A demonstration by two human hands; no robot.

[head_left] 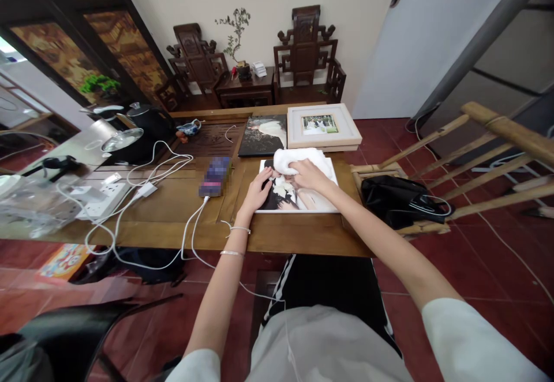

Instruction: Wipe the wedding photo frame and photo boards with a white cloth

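Observation:
A photo panel (pixel 318 202) with a white edge lies flat at the front of the wooden table (pixel 298 235). My right hand (pixel 308 175) grips a white cloth (pixel 298 158), pressed against the panel's upper part. Flat on the panel's left edge rests my left hand (pixel 258 190), its fingers stretched out and holding nothing. Part of the picture is covered by the cloth and my right hand. Just behind are a dark photo panel (pixel 262 137) and a framed photo (pixel 298 128) with a wide pale border, lying on another pale frame.
Left of my hands lies a phone (pixel 215 176) on a white cable. Farther left are a power strip (pixel 104 200), tangled cables, a lidded pot (pixel 123 139) and a black kettle (pixel 149 118). A bamboo chair (pixel 402 165) holding a black bag (pixel 396 200) stands on the right.

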